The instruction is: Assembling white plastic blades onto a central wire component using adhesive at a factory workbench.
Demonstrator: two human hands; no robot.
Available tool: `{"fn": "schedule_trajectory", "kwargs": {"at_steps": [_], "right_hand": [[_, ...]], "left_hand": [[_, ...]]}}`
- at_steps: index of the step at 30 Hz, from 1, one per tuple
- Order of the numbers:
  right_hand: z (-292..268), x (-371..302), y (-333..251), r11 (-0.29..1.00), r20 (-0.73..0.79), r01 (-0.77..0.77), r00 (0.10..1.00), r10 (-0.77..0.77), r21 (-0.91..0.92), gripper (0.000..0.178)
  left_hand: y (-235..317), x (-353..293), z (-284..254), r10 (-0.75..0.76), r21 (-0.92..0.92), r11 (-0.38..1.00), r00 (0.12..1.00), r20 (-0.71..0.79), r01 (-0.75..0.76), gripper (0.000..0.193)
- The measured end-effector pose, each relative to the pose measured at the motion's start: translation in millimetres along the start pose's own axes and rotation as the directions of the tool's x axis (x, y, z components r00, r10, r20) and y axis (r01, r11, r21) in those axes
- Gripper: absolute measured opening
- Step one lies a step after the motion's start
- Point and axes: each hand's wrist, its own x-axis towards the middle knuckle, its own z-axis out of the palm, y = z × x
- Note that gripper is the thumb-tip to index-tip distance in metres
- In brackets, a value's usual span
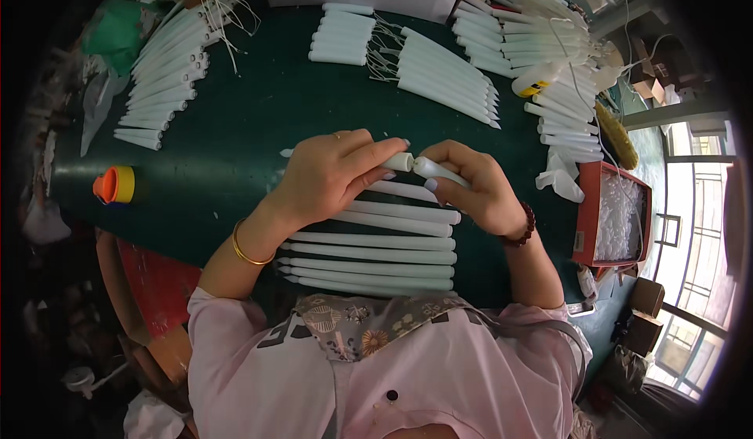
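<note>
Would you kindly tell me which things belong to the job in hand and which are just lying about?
Job:
- white tube in left hand
- white stick in right hand
- probably the row of sticks nearby

Apparently lying about:
- yellow roll
- green bag
- white scrap

Carrying on the dark green table [259, 117] white candle-shaped sticks [369, 266] in a near row; holding similar piles [443, 76] beyond, a yellow-and-orange roll [124, 184] leftward, an open red box [587, 204] rightward.
</note>
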Motion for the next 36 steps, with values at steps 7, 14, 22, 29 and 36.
{"fn": "schedule_trajectory", "kwargs": {"at_steps": [7,14,22,29,36], "right_hand": [[17,-4,15,0.994,-0.001,-0.07,0.998,0.07,-0.084,0.027],[29,-15,29,0.838,-0.036,0.17,0.975,-0.22,-0.518,0.026],[26,-13,23,0.607,0.069,0.249,0.95,-0.303,-0.755,0.026],[28,-3,22,0.595,0.026,0.256,0.93,-0.367,-0.761,0.026],[23,0,12,0.427,0.008,0.27,0.852,-0.523,-0.863,0.036]], "left_hand": [[-1,-14,2,0.132,0.109,0.985,0.991,-0.007,-0.131,0.041],[8,-17,9,0.189,0.22,0.956,0.981,0.051,-0.196,0.034],[8,-23,24,0.107,0.101,0.989,0.993,0.044,-0.111,0.03],[2,-16,15,0.129,0.137,0.981,0.99,0.056,-0.135,0.031],[4,-7,-3,0.192,0.276,0.943,0.981,-0.003,-0.184,0.033]]}}
